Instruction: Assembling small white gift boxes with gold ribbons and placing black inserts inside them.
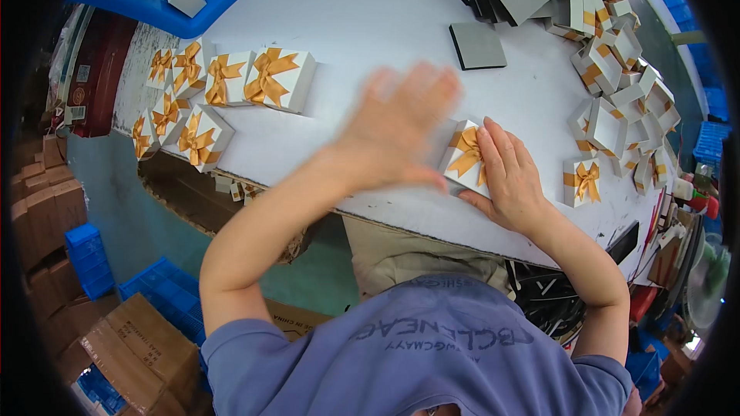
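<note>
A small white gift box (467,156) with a gold ribbon bow lies on the white table in front of me. My right hand (509,173) rests on its right side, fingers over the lid and thumb at the near edge. To the left of that box my left hand (408,127) is smeared by motion, its fingers spread and nothing seen in them. Another bowed gift box (582,182) sits just right of my right hand. Several more finished-looking boxes (279,79) with gold bows stand grouped at the table's left end.
White box parts with gold ribbon (609,127) are heaped along the right edge. At the back lie grey-and-black pads (478,46). A blue basket (193,25) with white boxes stands at the far left. A dark phone-like slab (623,243) is near the right front edge.
</note>
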The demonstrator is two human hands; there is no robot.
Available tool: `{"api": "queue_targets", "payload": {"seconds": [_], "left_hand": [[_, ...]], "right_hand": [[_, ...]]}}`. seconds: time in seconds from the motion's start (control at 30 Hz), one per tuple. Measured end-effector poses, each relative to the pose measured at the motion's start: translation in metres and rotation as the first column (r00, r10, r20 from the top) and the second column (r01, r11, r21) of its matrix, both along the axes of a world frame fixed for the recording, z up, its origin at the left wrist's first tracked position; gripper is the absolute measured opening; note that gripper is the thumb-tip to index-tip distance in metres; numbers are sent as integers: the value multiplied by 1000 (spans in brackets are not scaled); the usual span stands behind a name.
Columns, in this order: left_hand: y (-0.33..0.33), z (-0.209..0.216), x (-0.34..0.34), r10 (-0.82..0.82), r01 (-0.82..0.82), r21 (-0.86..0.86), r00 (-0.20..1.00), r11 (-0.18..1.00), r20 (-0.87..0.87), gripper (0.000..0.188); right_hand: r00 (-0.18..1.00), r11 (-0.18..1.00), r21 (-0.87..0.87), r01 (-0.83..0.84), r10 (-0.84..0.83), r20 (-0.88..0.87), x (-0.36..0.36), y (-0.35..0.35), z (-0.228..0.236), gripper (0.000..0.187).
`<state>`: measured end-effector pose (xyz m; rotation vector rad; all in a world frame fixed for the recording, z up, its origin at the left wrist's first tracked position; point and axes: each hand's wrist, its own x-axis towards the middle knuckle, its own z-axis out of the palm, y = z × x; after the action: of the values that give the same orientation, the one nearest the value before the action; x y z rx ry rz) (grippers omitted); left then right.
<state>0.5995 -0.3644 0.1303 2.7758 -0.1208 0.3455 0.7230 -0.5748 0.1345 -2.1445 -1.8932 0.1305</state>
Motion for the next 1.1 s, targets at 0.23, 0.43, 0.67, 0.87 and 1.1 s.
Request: {"api": "queue_targets", "payload": {"seconds": [0.23, 0.43, 0.67, 0.87, 1.1], "left_hand": [[94, -10, -52, 518, -507, 270, 854, 818, 34, 86], [100, 6, -65, 500, -464, 260, 861, 847, -92, 71], [125, 26, -139, 582, -549, 194, 749, 813, -317, 40], [224, 25, -122, 814, -814, -9, 581, 581, -8, 50], [229, -25, -131, 879, -841, 329, 472, 429, 61, 67]], "right_hand": [[992, 998, 67, -14, 22, -127, -12, 26, -4, 89], [898, 889, 375, 262, -82, -433, -25, 135, -27, 80], [887, 912, 373, 171, 23, -461, -96, 204, -41, 78], [965, 968, 198, -151, 188, -183, -129, 222, -35, 80], [715, 887, 356, -295, 452, -533, -103, 212, -43, 80]]}}
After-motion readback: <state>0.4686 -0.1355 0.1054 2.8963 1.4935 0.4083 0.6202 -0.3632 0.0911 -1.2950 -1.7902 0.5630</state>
